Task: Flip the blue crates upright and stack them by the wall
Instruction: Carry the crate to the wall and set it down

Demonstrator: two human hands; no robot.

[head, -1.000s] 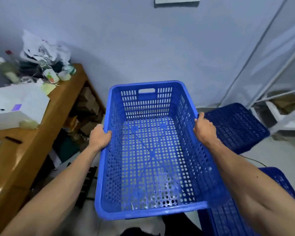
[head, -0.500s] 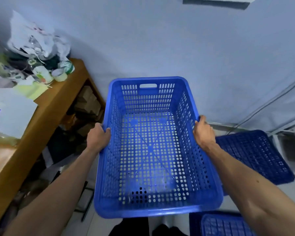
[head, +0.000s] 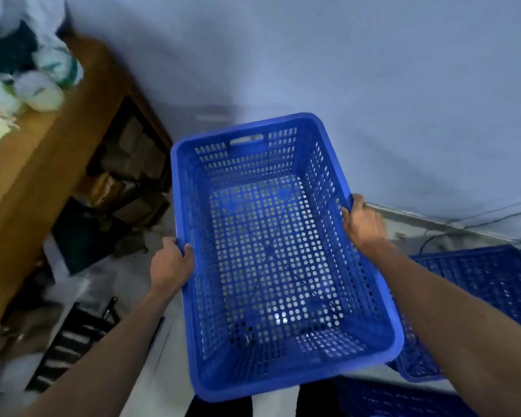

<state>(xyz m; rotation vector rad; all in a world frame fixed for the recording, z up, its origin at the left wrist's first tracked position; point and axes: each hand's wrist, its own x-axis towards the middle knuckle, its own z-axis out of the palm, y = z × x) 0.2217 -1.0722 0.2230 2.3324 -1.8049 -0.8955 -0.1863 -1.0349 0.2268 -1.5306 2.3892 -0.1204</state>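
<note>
Grip is two-sided: the left hand (head: 170,267) and the right hand (head: 362,227) each curl over a long rim of the upright blue crate (head: 271,266), held in the air between them, its long axis running from the person toward the wall (head: 373,85), beside the desk (head: 42,164).

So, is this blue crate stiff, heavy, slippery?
Probably stiff: the blue crate looks unbent with the left hand and right hand gripping only its side rims. Likely light: empty, perforated all over. The lipped rim should limit slipping.
</note>
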